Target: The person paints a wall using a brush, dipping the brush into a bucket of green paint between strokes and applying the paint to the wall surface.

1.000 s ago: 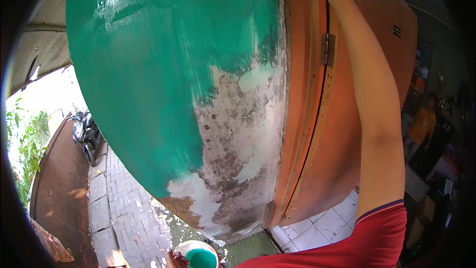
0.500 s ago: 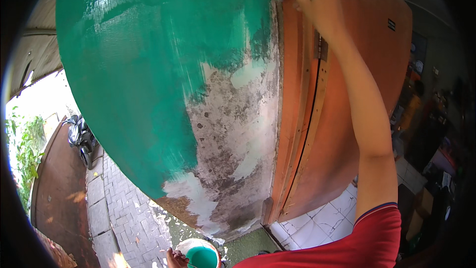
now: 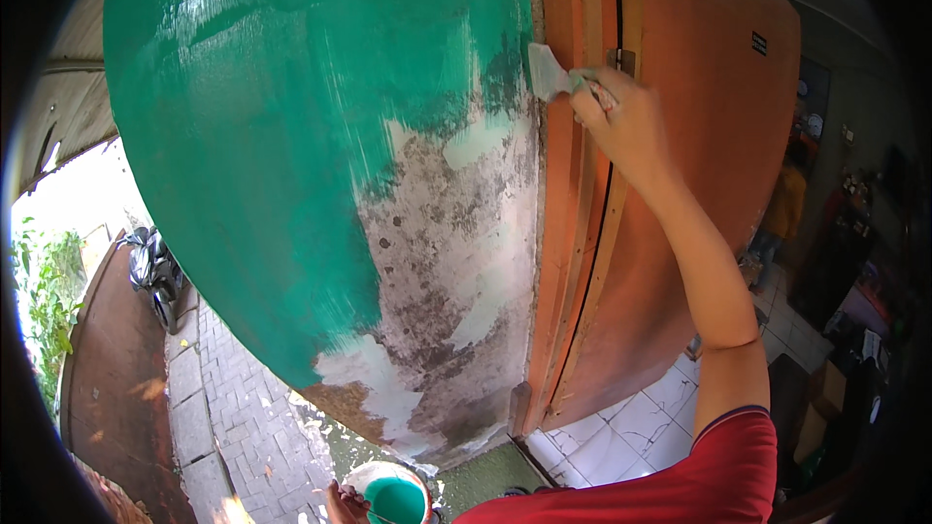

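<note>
A half-green wall [image 3: 291,155] beside one orange door [image 3: 699,184]. Right hand [image 3: 621,121] clenches one paintbrush [image 3: 551,73] (bristles at the wall's edge); left hand [image 3: 342,503] grips one paint pot [image 3: 393,497].

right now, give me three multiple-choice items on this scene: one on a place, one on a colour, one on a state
1. Where is the brush?
A. in the bucket
B. at the wall's edge by the door frame
C. on the floor

2. What colour is the fresh paint on the wall?
A. green
B. yellow
C. blue

3. How far is the wall painted?
A. fully
B. not at all
C. partly, with a bare stained patch

Answers:
1 B: the right hand holds it up beside the door frame.
2 A: green covers the upper left of the wall.
3 C: the lower right patch is unpainted.
</note>
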Tool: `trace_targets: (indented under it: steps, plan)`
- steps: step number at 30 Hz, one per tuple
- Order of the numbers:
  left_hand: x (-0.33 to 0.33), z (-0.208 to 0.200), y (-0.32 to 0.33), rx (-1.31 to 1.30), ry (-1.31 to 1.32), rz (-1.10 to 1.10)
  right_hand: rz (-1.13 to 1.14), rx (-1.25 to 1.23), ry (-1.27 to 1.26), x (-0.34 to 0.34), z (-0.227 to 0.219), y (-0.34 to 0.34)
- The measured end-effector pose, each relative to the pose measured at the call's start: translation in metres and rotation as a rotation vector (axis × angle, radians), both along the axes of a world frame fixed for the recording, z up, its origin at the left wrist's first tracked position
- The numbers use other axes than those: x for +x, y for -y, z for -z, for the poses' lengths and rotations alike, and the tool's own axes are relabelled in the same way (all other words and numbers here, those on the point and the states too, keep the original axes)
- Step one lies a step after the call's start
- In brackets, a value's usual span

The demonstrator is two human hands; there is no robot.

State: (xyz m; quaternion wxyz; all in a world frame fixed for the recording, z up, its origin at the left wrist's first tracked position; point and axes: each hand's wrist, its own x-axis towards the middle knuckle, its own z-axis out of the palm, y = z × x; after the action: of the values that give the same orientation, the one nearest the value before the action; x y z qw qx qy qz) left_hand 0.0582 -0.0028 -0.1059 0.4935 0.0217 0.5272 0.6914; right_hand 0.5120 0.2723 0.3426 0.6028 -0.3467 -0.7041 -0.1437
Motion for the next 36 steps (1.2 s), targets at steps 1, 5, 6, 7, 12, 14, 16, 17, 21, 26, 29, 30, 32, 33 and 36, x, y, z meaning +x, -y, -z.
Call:
trace_targets:
  steps: [1, 5, 6, 7, 12, 14, 16, 17, 21, 26, 29, 30, 32, 33, 36]
  plan:
    - [0.0, 0.002, 0.001, -0.001, 0.002, 0.008, 0.004, 0.002, 0.014, 0.001, 0.005, 0.002]
    - [-0.001, 0.003, 0.004, -0.015, 0.016, -0.002, 0.018, -0.129, 0.04, 0.002, 0.025, 0.01]
    - [-0.001, 0.004, 0.004, -0.003, 0.027, 0.002, 0.032, -0.169, 0.062, 0.004, 0.028, 0.013]
    - [-0.002, 0.006, 0.005, 0.008, 0.037, 0.007, 0.046, -0.209, 0.084, 0.006, 0.028, 0.014]
    - [-0.003, 0.003, 0.01, -0.001, 0.041, -0.029, -0.095, -0.187, -0.062, 0.007, -0.002, 0.017]
    - [-0.001, -0.001, 0.008, -0.026, 0.038, -0.052, -0.059, -0.007, -0.032, 0.008, -0.03, 0.017]
    - [-0.004, 0.003, 0.008, -0.024, 0.043, -0.042, -0.001, 0.168, 0.005, 0.007, -0.058, 0.009]
    - [-0.005, 0.005, 0.008, -0.024, 0.045, -0.038, 0.011, 0.185, -0.002, 0.006, -0.07, 0.005]
    - [0.004, -0.008, 0.007, -0.041, 0.009, -0.06, -0.051, 0.337, -0.113, -0.014, -0.101, -0.002]
    - [0.002, -0.004, 0.008, -0.041, 0.017, -0.073, 0.043, 0.122, 0.075, -0.003, -0.053, -0.018]
    - [-0.001, 0.003, 0.009, -0.029, 0.012, -0.056, 0.058, 0.096, 0.112, -0.008, -0.002, 0.0]
    - [0.001, 0.003, 0.006, -0.019, 0.016, -0.039, 0.076, 0.063, 0.156, -0.005, 0.012, 0.008]
    - [0.001, 0.002, 0.006, -0.002, 0.018, -0.022, 0.045, -0.042, 0.175, 0.0, 0.032, 0.021]
    - [0.0, 0.002, 0.005, -0.007, 0.018, -0.023, 0.001, -0.11, 0.154, 0.0, 0.038, 0.027]
    - [-0.005, 0.006, 0.006, -0.023, 0.021, -0.031, -0.011, -0.133, 0.182, 0.007, 0.025, 0.033]
